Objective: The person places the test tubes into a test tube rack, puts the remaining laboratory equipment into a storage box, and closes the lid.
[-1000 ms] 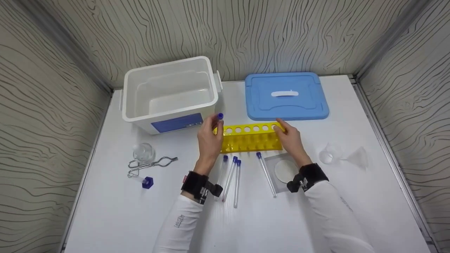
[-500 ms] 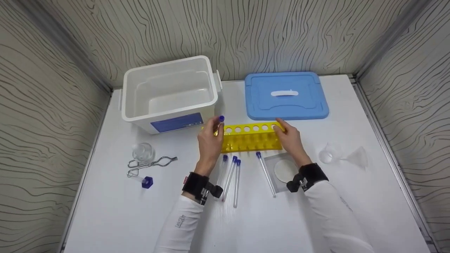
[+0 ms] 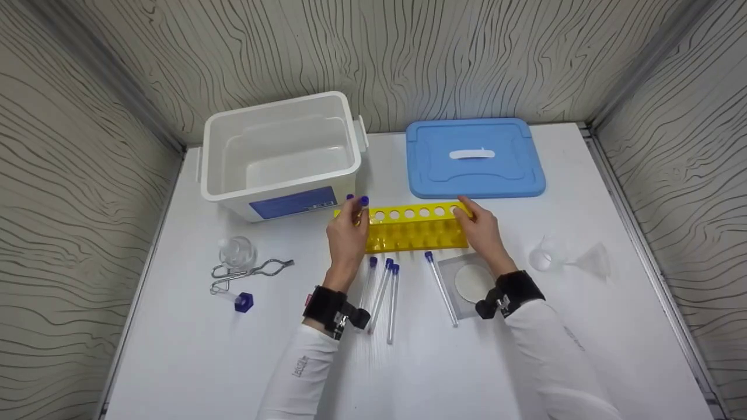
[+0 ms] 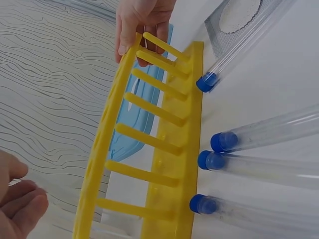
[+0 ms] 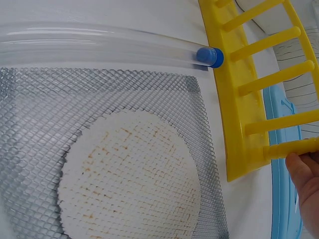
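Note:
A yellow test tube rack stands mid-table, with a row of round holes along its top. My left hand, at the rack's left end, pinches a test tube just below its blue cap. Another blue cap shows just behind those fingers. My right hand grips the rack's right end, thumb and fingers around the end post in the right wrist view. Several capped test tubes lie in front of the rack. One tube lies beside a wire gauze with a white round centre.
Behind to the left stands an open white box; a blue lid lies at the back right. At left are a glass flask, metal tongs and a purple-based cylinder. A small beaker and funnel lie right.
The pinched tube's cap has shifted slightly down over the rack's left end, and a second blue cap has come into view behind the left fingers. My right hand stays on the rack.

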{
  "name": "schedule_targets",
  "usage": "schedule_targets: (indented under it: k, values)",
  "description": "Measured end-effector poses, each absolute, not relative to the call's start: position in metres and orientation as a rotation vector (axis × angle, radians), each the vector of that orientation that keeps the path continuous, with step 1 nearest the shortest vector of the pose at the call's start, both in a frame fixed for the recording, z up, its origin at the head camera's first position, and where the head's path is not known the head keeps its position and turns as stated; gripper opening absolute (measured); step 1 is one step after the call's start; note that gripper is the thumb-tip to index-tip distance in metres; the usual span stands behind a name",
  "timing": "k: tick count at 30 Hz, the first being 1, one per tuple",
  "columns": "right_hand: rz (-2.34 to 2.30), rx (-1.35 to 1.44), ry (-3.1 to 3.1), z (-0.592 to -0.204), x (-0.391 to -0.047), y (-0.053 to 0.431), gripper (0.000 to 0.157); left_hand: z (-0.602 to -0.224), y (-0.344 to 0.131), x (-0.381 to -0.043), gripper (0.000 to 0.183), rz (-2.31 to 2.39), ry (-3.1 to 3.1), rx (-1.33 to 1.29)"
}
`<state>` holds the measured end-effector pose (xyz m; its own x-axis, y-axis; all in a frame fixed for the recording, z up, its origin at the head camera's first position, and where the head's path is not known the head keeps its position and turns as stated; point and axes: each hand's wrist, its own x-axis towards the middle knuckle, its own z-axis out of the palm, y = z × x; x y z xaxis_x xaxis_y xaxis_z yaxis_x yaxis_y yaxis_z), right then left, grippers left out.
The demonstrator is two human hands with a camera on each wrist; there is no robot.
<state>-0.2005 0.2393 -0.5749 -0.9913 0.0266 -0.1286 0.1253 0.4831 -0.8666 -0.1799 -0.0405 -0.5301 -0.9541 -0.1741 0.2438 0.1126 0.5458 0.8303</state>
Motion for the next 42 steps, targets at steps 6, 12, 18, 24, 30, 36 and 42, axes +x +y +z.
schedule_targets:
  k: [6, 12, 18, 24, 30, 36, 42]
  values:
    - [-1.519, 0.146, 2.620, -0.574, -0.202, 0.239, 0.054, -0.531, -0.042, -0.179, 0.028, -1.381, -2.525, 0.087]
    - [-1.510, 0.174, 2.596, -0.575, -0.202, 0.239, 0.054, -0.532, -0.042, -0.179, 0.029, -1.430, -2.535, 0.121]
    - [-1.511, 0.201, 2.583, -0.576, -0.203, 0.240, 0.055, -0.529, -0.046, -0.175, 0.028, -1.456, -2.521, 0.129]
    - [-1.504, 0.191, 2.591, -0.577, -0.203, 0.240, 0.057, -0.523, -0.053, -0.167, 0.024, -1.458, -2.475, 0.065]
    - [-1.518, 0.136, 2.615, -0.576, -0.201, 0.241, 0.055, -0.518, -0.066, -0.162, 0.023, -1.447, -2.380, -0.049]
    - [-1.522, 0.142, 2.601, -0.577, -0.202, 0.241, 0.056, -0.525, -0.083, -0.158, 0.023, -1.448, -2.319, -0.111]
    - [-1.500, 0.183, 2.592, -0.577, -0.203, 0.240, 0.056, -0.541, -0.099, -0.156, 0.024, -1.390, -2.332, -0.058]
